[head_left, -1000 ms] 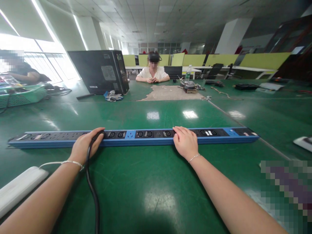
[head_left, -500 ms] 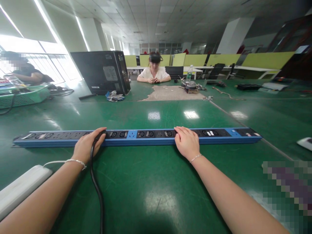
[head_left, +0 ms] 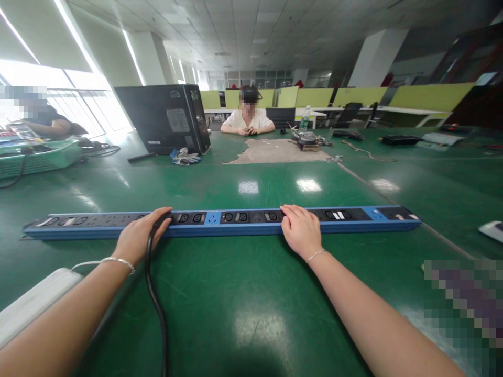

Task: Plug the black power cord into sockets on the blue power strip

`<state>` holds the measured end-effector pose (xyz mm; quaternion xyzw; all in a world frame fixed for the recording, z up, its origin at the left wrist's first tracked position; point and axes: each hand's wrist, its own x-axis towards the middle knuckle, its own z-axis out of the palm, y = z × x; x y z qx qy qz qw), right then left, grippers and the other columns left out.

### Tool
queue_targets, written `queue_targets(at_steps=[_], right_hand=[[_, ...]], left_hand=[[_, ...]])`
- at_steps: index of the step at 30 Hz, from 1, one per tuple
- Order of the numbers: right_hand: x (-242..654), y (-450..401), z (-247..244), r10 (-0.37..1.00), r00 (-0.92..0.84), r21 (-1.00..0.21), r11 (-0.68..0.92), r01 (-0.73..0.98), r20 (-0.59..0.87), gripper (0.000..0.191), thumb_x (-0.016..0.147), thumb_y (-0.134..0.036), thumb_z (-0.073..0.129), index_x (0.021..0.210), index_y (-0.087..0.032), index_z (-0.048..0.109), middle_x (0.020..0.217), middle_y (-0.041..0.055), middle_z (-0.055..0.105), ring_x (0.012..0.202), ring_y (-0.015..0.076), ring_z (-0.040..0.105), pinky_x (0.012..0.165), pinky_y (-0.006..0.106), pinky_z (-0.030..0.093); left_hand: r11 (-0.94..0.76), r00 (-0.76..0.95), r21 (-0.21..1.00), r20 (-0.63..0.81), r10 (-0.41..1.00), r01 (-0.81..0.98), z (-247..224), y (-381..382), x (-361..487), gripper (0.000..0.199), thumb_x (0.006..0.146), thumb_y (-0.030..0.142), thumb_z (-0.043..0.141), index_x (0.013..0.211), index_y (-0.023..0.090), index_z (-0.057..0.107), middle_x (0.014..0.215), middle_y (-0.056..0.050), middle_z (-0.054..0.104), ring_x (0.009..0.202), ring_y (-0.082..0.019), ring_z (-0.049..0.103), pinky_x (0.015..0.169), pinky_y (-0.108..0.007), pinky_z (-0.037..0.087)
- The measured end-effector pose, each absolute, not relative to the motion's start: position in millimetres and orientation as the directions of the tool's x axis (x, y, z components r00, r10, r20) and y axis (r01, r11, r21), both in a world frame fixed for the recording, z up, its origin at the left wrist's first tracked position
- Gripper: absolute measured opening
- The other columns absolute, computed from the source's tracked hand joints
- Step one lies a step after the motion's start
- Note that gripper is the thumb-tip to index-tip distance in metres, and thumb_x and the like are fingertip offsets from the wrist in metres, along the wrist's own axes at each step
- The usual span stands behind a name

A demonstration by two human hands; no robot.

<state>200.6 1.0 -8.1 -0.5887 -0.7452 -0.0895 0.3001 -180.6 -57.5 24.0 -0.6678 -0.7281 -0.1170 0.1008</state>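
Observation:
A long blue power strip [head_left: 236,229] with black and blue sockets lies across the green table [head_left: 220,293]. My left hand [head_left: 143,234] is closed round the plug end of a black cable [head_left: 157,301], pressed against the strip left of its middle. The cable hangs down from under the fingers toward the near edge; the plug itself is mostly hidden. My right hand [head_left: 302,228] grips the strip right of its middle, with the thumb on the near side and the fingers over the top.
A white power strip [head_left: 43,298] lies at the near left. Farther back are a green basket [head_left: 43,157], a black computer case [head_left: 165,118], gloves [head_left: 185,156], a bottle [head_left: 305,119] and a black device [head_left: 400,140]. A person [head_left: 247,118] sits opposite, another at far left.
My left wrist has shifted slightly left and down while the fingers stay on the plug. The left end of the blue strip has moved a little to the right. My right hand looks unmoved.

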Motion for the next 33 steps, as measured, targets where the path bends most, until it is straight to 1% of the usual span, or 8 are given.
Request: queue_targets(at_steps=[3, 7, 11, 13, 16, 22, 30, 33], right_hand=[[201, 1, -8, 0.829, -0.125, -0.222, 0.287, 0.932, 0.545, 0.036, 0.086, -0.024, 0.039, 0.112, -0.023, 0.063, 0.119, 0.0014, 0.063, 0.114, 0.0191, 0.051, 0.094, 0.037, 0.032], [201, 1, -7, 0.830, -0.132, -0.219, 0.292, 0.931, 0.542, 0.036, 0.086, -0.024, 0.039, 0.113, -0.022, 0.063, 0.119, 0.0015, 0.063, 0.114, 0.0189, 0.050, 0.095, 0.037, 0.031], [200, 1, -7, 0.828, -0.126, -0.217, 0.286, 0.933, 0.546, 0.036, 0.086, -0.023, 0.038, 0.113, -0.023, 0.063, 0.119, 0.0024, 0.063, 0.114, 0.0193, 0.051, 0.094, 0.037, 0.032], [200, 1, -7, 0.827, -0.125, -0.217, 0.285, 0.934, 0.548, 0.036, 0.086, -0.023, 0.038, 0.113, -0.023, 0.063, 0.119, 0.0025, 0.063, 0.114, 0.0193, 0.051, 0.094, 0.037, 0.032], [200, 1, -8, 0.823, -0.131, -0.217, 0.294, 0.931, 0.553, 0.036, 0.086, -0.023, 0.038, 0.112, -0.023, 0.063, 0.119, 0.0024, 0.063, 0.114, 0.0193, 0.051, 0.094, 0.036, 0.032], [201, 1, -7, 0.824, -0.130, -0.220, 0.294, 0.930, 0.552, 0.036, 0.086, -0.023, 0.039, 0.113, -0.023, 0.063, 0.119, 0.0024, 0.063, 0.114, 0.0197, 0.051, 0.094, 0.037, 0.032], [201, 1, -5, 0.834, -0.132, -0.228, 0.293, 0.929, 0.535, 0.036, 0.086, -0.023, 0.038, 0.113, -0.022, 0.063, 0.119, 0.0023, 0.063, 0.114, 0.0198, 0.051, 0.094, 0.037, 0.032], [201, 1, -6, 0.831, -0.131, -0.231, 0.296, 0.927, 0.541, 0.036, 0.086, -0.023, 0.038, 0.112, -0.022, 0.063, 0.119, 0.0026, 0.063, 0.113, 0.0198, 0.051, 0.094, 0.037, 0.032]], left_hand=[[0.077, -0.088, 0.049, 0.277, 0.957, 0.996, 28, -58, -179, 0.046, 0.089, 0.049, 0.030, 0.126, 0.027, 0.047, 0.111, -0.007, 0.066, 0.096, -0.024, 0.063, 0.084, -0.036, 0.045], [0.099, -0.109, 0.047, 0.333, 0.936, 0.994, 24, -62, -174, 0.045, 0.090, 0.048, 0.029, 0.126, 0.027, 0.046, 0.108, -0.007, 0.067, 0.094, -0.024, 0.064, 0.083, -0.035, 0.045], [0.047, -0.058, 0.037, 0.400, 0.914, 0.998, 18, -65, -171, 0.045, 0.091, 0.044, 0.029, 0.129, 0.023, 0.044, 0.117, -0.008, 0.062, 0.101, -0.023, 0.062, 0.088, -0.034, 0.043], [0.036, -0.052, 0.047, 0.402, 0.914, 0.998, 18, -65, -172, 0.045, 0.091, 0.043, 0.029, 0.129, 0.023, 0.044, 0.119, -0.008, 0.062, 0.103, -0.022, 0.061, 0.089, -0.034, 0.043], [0.063, -0.080, 0.061, 0.344, 0.935, 0.996, 23, -63, -174, 0.045, 0.090, 0.047, 0.029, 0.127, 0.025, 0.045, 0.115, -0.008, 0.064, 0.101, -0.024, 0.062, 0.086, -0.035, 0.044], [0.070, -0.074, 0.022, 0.200, 0.977, 0.997, 39, -59, -178, 0.048, 0.089, 0.050, 0.029, 0.125, 0.025, 0.045, 0.106, -0.009, 0.067, 0.092, -0.025, 0.064, 0.080, -0.034, 0.045], [0.069, -0.073, 0.035, 0.138, 0.988, 0.997, 51, -57, -178, 0.048, 0.088, 0.052, 0.028, 0.124, 0.026, 0.047, 0.102, -0.009, 0.068, 0.089, -0.025, 0.064, 0.078, -0.034, 0.045], [0.075, -0.084, 0.062, 0.168, 0.982, 0.995, 46, -59, -176, 0.047, 0.088, 0.051, 0.030, 0.123, 0.025, 0.047, 0.100, -0.008, 0.068, 0.089, -0.025, 0.064, 0.078, -0.033, 0.045]])
